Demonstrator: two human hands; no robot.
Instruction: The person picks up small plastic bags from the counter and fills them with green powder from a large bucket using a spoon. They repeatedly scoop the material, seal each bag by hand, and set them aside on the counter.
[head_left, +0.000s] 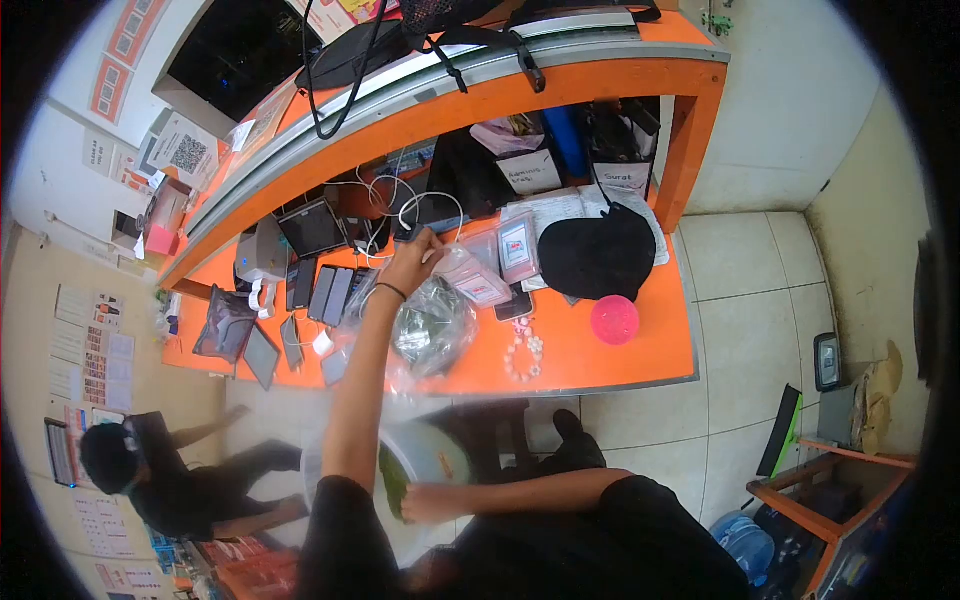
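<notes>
My left hand [412, 264] reaches over the orange desk, its fingers pinched at the upper left corner of a pink packet [474, 280] in clear plastic. Beside that wrist, a clear plastic bag [432, 325] with something dark green inside lies on the desk. Below the desk edge my right hand [428, 503] is closed over a white tub [440, 452], next to a long green leaf-like piece [394, 482]; what its fingers hold is hidden. Another pink-framed pack [518, 247] lies right of the packet.
On the desk [620, 368] are a black cap [597, 255], a pink round container [615, 320], a phone [514, 306], a beaded string [524, 352], several devices and white cables. A person in dark clothes [165, 480] is at the lower left. A shelf rail [450, 100] crosses above.
</notes>
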